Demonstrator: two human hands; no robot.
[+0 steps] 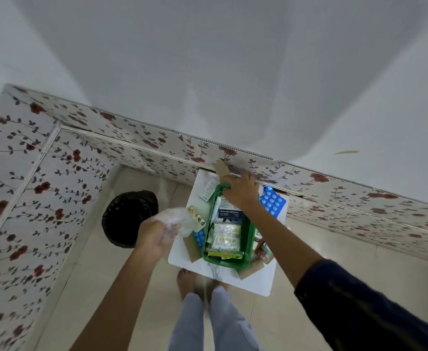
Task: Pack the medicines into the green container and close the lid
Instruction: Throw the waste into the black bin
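The green container [229, 259] sits on the white table [261, 282], long axis running near to far. The right hand [240, 188] grips its far rim. The left hand [157, 234], just left, clutches a clear plastic bag [177, 220] and is nearer the blister strip [196, 216].

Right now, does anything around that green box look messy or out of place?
Yes. The green container is full, yet a blue blister pack lies outside beside it on the white table, and another blue pack sticks out on the other side. The left hand holds a crumpled clear plastic bag.
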